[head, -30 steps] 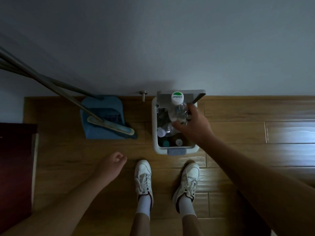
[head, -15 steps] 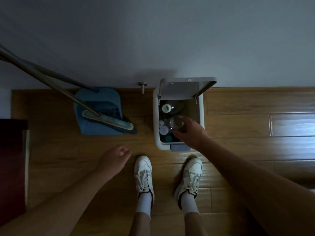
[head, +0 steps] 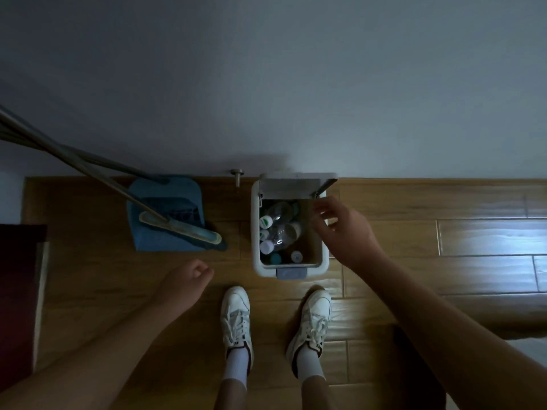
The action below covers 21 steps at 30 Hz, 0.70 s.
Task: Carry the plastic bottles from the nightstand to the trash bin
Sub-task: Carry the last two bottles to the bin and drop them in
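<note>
Wall (head: 266,84), pale and bare, fills the far half of the view, and wood-plank floor (head: 444,232) takes the near half. A dark red cabinet (head: 17,291) stands at the left edge (whether this is the nightstand cannot be told). Left of centre a blue dustpan (head: 165,241) sits against the wall with a broom head (head: 180,227) lying across it.

The white trash bin (head: 256,232) stands against the wall just beyond the white sneakers (head: 236,315), its lid (head: 296,180) tipped up and back. The right hand (head: 346,232) hovers over the bin's right rim, fingers apart and slack, gripping nothing. The left hand (head: 183,279) hangs well to the left of the bin, fingers loosely curled, also empty.

The plastic bottles (head: 278,229) are inside the bin, piled along its left side, most lying with their long axes running roughly far to near and tilted. They lie below and to the left of the right hand, which is plainly the nearer of the two.

Nothing is left to grip here, so this drop looks finished. The likely next move is to draw the right hand back and clear of the rim.
</note>
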{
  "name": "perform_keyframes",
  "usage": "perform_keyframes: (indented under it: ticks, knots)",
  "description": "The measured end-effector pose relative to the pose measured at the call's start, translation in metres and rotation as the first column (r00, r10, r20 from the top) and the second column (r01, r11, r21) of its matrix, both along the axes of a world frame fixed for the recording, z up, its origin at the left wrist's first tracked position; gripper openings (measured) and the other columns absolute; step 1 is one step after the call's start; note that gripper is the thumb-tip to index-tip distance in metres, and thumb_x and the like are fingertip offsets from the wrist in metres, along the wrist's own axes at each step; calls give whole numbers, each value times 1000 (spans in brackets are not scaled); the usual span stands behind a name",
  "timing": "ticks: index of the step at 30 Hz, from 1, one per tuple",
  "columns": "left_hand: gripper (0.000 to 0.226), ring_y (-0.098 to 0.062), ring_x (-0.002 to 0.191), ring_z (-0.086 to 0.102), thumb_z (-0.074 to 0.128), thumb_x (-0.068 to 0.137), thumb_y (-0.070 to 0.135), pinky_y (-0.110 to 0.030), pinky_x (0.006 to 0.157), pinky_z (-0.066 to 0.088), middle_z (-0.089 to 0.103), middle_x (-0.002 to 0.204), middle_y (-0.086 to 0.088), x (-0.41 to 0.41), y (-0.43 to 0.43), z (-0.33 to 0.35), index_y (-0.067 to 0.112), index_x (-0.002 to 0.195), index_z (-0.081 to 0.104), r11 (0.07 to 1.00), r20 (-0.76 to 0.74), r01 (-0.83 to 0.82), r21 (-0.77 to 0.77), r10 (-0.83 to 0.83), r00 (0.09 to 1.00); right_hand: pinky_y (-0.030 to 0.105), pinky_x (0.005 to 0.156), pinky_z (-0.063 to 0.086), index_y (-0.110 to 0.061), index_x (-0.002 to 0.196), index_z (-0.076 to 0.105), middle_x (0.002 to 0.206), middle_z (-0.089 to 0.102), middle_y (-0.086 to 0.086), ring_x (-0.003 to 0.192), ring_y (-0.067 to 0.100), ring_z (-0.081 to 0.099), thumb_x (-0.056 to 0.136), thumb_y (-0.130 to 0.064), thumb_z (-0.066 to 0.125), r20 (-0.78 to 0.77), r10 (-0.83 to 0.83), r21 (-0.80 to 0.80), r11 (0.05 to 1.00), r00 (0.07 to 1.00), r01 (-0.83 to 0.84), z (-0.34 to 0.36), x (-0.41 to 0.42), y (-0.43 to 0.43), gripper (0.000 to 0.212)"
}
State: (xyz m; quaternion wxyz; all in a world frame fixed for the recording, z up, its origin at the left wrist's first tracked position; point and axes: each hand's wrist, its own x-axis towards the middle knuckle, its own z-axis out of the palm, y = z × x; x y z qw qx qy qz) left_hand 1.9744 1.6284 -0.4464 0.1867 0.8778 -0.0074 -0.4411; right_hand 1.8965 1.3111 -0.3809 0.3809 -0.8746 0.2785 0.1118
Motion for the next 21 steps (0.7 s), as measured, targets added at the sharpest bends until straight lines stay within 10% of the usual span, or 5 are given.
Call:
perform_keyframes:
  ticks: [5,21]
  knots:
    - [20,-11,87,66,52,99,40,-35,79,56,68,97,5,-4,-13,27,26,108,63,999,3,-35,-14,35,999,30,87,53,-20,129,57,121,64,-4,107,11,59,92,-29,58,179,11,-92,996,984,6,39,22,-23,38]
    - [21,-14,90,67,50,100,42,-35,79,56,69,102,3,-48,-13,18,26,109,60,991,-8,-129,34,130,992,34,93,47,-21,129,59,133,56,1,119,21,52,91,-37,58,-159,352,-29,932,922,-361,-21,-35,10,42]
